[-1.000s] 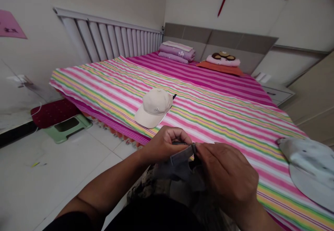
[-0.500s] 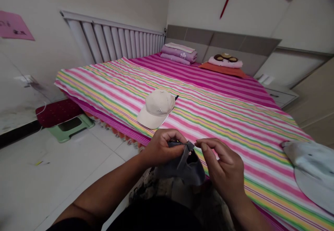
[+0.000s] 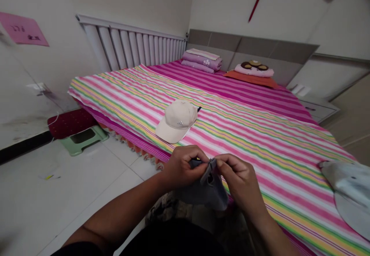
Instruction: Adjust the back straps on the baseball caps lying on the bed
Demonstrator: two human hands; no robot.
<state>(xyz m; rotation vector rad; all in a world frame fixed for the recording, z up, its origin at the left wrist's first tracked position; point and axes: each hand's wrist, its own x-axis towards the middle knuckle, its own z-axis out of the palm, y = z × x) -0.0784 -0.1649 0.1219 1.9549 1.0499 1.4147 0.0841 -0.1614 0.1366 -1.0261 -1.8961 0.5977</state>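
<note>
The person's left hand (image 3: pixel 183 167) and right hand (image 3: pixel 238 175) both grasp the grey cap (image 3: pixel 199 197), held in front of the body at the near edge of the bed. The left thumb and bent fingers clamp its edge, while the right thumb and forefinger pinch the end of its narrow strap (image 3: pixel 205 173), the two sets of fingertips almost meeting. The cap is soft, matte cloth, slack and folded, with a dark gap showing beside the strap. The strap slants up from lower left to the right fingertips; the cloth body hangs below it toward the lap. The cap's long axis and the way its brim points are hidden by the hands and folds.

Beyond the hands, a smooth beige cap (image 3: pixel 177 119) with a rounded crown rests on the striped sheet (image 3: pixel 260 140). Its curved brim points toward the lower left, its long axis running diagonally to a black tab at upper right. A pale cap (image 3: pixel 351 182), cut off by the frame, lies at far right, its curved brim toward the near side.
</note>
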